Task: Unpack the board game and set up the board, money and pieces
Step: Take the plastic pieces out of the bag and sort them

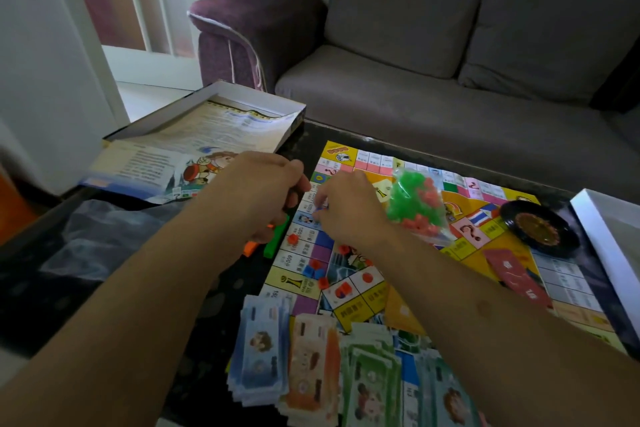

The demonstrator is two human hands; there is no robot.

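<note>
At centre frame, the left hand curls its grip around small pieces, while the right hand pinches a tiny blue piece over the game board. The board lies flat on the dark surface, with money stacks along its lower edge and the open box at upper left.

bare sofa seat beyond, piece bag crowding board centre

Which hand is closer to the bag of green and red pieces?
Right. The right hand sits just beside the bag; the left hand lies farther, past the board's edge.
</note>
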